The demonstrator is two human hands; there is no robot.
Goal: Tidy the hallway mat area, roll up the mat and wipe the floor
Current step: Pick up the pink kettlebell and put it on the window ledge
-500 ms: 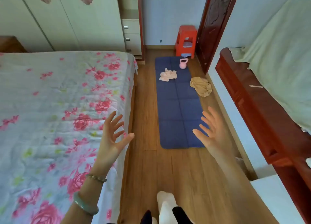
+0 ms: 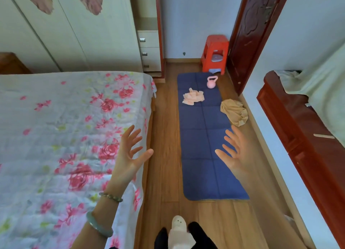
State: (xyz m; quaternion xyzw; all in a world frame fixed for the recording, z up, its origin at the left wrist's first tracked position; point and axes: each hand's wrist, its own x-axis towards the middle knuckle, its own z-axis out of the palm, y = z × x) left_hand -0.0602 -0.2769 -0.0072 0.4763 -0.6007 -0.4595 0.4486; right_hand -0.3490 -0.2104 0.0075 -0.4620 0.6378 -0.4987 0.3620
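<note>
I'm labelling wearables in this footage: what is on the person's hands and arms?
The left hand and forearm are bare of sleeve, with a beaded bracelet at the wrist and a pale green bangle lower down. The right hand and forearm show no sleeve or jewellery.

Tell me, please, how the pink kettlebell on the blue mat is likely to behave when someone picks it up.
The pink kettlebell probably feels heavy for its size. Its top loop should give a firm grip. Its rounded body might roll if tipped on the blue mat.
</note>
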